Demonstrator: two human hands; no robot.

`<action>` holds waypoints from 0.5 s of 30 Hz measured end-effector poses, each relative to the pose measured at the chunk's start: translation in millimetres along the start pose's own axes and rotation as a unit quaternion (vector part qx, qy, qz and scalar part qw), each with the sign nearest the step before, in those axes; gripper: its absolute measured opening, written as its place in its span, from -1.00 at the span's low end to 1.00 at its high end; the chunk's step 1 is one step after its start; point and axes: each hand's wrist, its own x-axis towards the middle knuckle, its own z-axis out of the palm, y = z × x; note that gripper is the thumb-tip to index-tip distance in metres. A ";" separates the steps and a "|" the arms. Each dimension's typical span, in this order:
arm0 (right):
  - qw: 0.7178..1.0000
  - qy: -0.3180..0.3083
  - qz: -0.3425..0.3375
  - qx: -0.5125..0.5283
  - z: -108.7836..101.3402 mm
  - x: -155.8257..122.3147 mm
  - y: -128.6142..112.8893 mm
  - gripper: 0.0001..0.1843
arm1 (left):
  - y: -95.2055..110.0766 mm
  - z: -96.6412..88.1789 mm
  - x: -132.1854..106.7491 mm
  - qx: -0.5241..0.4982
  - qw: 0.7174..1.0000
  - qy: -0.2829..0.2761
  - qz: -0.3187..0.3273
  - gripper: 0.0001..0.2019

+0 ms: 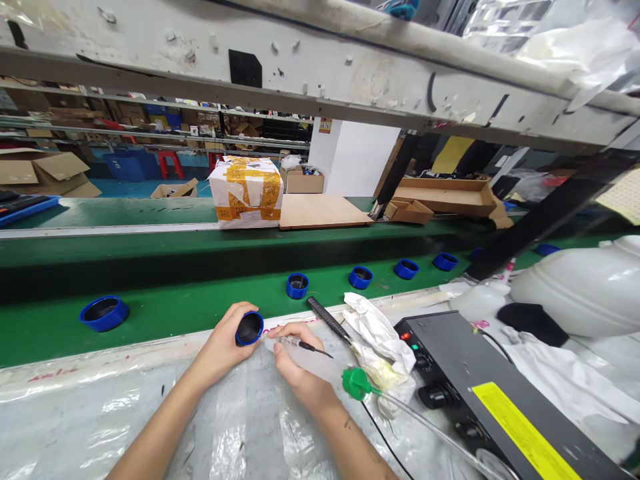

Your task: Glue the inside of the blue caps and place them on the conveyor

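Observation:
My left hand (233, 343) is wrapped round a blue ring-shaped cap (249, 329) with a dark inside, its open face turned toward me. In my right hand (305, 367) is a translucent dispensing syringe (320, 364), its tip pointing left and close to the cap's rim; whether they touch I cannot tell. A green adapter (357, 383) sits on the syringe's rear end, with a clear air hose (425, 423) leading off to the lower right. A thin black cable also runs past my right hand.
Several more blue caps (105, 313) stand along the green conveyor belt (165, 303). On the right are a black control box (500, 393), crumpled white cloth (383, 333), a black-handled tool (327, 319) and a large white jug (580, 287). A white shelf beam (320, 67) crosses overhead. A taped carton (247, 193) sits behind.

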 end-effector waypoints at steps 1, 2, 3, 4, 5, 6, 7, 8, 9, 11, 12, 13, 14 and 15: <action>1.000 -0.002 0.001 -0.002 0.1 -0.1 0.1 -0.90 | 0.5 -0.4 0.1 -0.001 1.000 -0.002 -0.001 -0.59; 1.000 -0.005 0.002 -0.005 0.2 -0.1 0.3 -0.91 | 1.0 -0.9 0.2 -0.003 1.000 -0.004 -0.002 -0.58; 1.000 -0.008 0.002 -0.009 0.3 -0.1 0.5 -0.91 | 1.5 -1.3 0.3 -0.004 1.000 -0.007 -0.004 -0.58; 1.000 -0.013 0.000 -0.012 0.4 -0.1 0.8 -0.92 | 1.8 -1.6 0.4 -0.006 1.000 -0.009 -0.006 -0.58; 1.000 -0.017 -0.005 -0.015 0.5 -0.1 1.2 -0.91 | 2.1 -1.9 0.4 -0.008 1.000 -0.012 -0.009 -0.57; 1.000 -0.021 -0.011 -0.015 0.7 -0.1 1.6 -0.91 | 2.2 -2.0 0.4 -0.010 1.000 -0.014 -0.012 -0.56; 0.999 -0.025 -0.018 -0.014 0.8 -0.1 2.0 -0.90 | 2.1 -1.9 0.3 -0.011 1.000 -0.015 -0.015 -0.54; 0.999 -0.028 -0.023 -0.013 1.0 -0.3 2.3 -0.90 | 1.9 -1.7 0.3 -0.013 1.000 -0.016 -0.017 -0.53; 0.999 -0.032 -0.025 -0.011 1.2 -0.5 2.7 -0.90 | 1.4 -1.5 0.1 -0.014 1.000 -0.016 -0.018 -0.52; 0.999 -0.037 -0.024 -0.008 1.8 -1.3 3.4 -0.90 | 0.0 -0.8 -0.1 -0.015 1.000 -0.016 -0.017 -0.50; 0.999 -0.039 -0.023 -0.009 2.2 -1.9 3.7 -0.89 | -0.9 -0.5 -0.2 -0.015 1.000 -0.016 -0.014 -0.49; 0.999 -0.041 -0.021 -0.011 2.6 -2.4 4.0 -0.88 | -1.9 -0.2 -0.4 -0.014 1.000 -0.015 -0.011 -0.49; 0.999 -0.042 -0.020 -0.013 3.2 -2.9 4.3 -0.87 | -2.9 0.0 -0.5 -0.013 1.000 -0.014 -0.008 -0.49; 0.999 -0.044 -0.018 -0.013 3.9 -3.4 4.5 -0.87 | -3.9 0.2 -0.6 -0.013 1.000 -0.013 -0.005 -0.49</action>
